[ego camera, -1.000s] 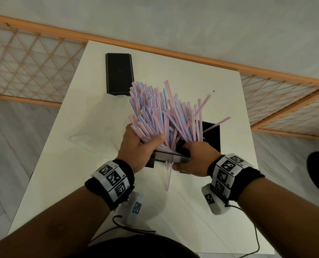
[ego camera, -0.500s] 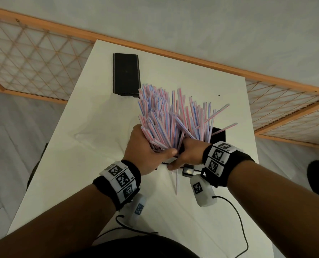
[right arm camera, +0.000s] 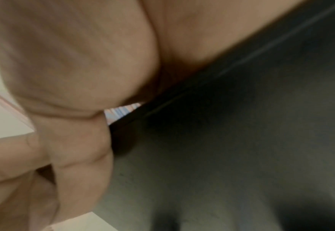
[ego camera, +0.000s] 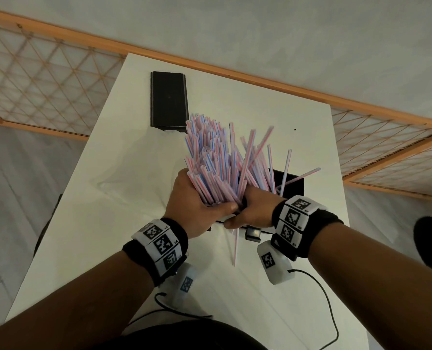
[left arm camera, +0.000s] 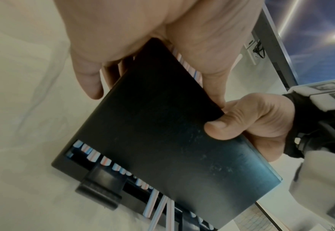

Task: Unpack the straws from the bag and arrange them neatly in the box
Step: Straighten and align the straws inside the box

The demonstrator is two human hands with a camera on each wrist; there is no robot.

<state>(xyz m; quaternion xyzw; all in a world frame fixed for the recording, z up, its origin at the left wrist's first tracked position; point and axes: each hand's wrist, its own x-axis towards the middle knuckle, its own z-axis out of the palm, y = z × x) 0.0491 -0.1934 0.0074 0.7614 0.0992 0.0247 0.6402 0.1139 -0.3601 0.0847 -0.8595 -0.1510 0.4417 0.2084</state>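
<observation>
A thick bundle of pink-and-blue striped straws (ego camera: 220,162) fans upward out of a black box (ego camera: 289,184) at the table's middle. My left hand (ego camera: 197,205) grips the bundle near its base, fingers curled round it. My right hand (ego camera: 251,212) holds the box's near corner; in the left wrist view its thumb (left arm camera: 220,129) presses the box's outer wall (left arm camera: 162,132). Straw ends (left arm camera: 92,154) show through the box's slot. A loose straw (ego camera: 235,246) hangs down below the hands. The right wrist view is filled by my palm (right arm camera: 73,62) and the box's dark wall (right arm camera: 241,140).
A clear plastic bag (ego camera: 134,170) lies crumpled on the white table (ego camera: 83,248) left of the hands. A second black box piece (ego camera: 169,99) lies at the far end. Wrist-camera cables (ego camera: 331,311) trail near the front edge. Wooden lattice rails (ego camera: 45,79) flank the table.
My right hand has moved in against my left hand at the box's near corner. The straws have been drawn into a tighter, more upright bundle.
</observation>
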